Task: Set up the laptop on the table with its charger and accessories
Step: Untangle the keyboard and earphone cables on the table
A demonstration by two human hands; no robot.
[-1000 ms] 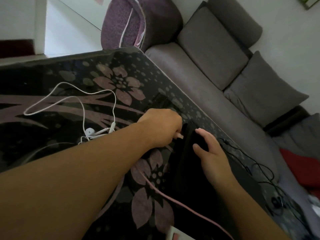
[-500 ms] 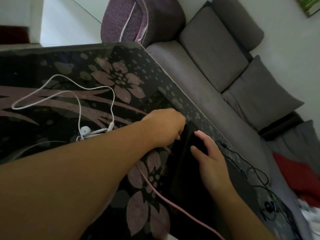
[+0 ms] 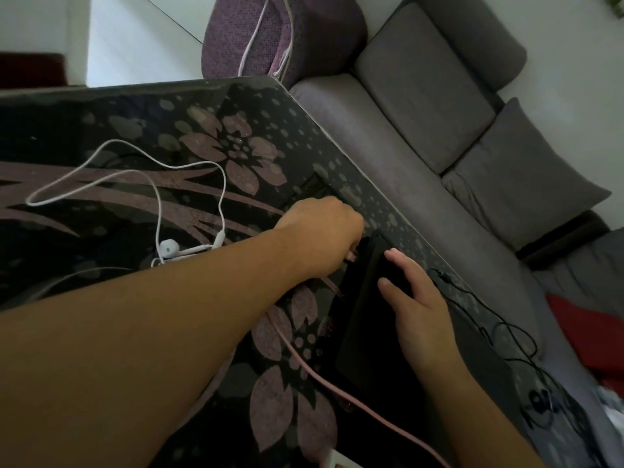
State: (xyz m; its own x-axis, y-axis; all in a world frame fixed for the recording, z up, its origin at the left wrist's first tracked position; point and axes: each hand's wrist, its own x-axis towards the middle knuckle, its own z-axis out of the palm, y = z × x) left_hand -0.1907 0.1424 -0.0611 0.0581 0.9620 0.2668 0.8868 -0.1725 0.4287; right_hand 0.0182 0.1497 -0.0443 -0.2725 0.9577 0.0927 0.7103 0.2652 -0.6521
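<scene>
Dark floral table carried closed black laptop near right edge, white earphones mid-left, pink cable, black cable along right edge.

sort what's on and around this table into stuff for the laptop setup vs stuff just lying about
For the job: laptop, pink cable, white earphones, black cable, left hand, right hand.

Just lying about: grey sofa cushions, purple pouf, red fabric.
</scene>
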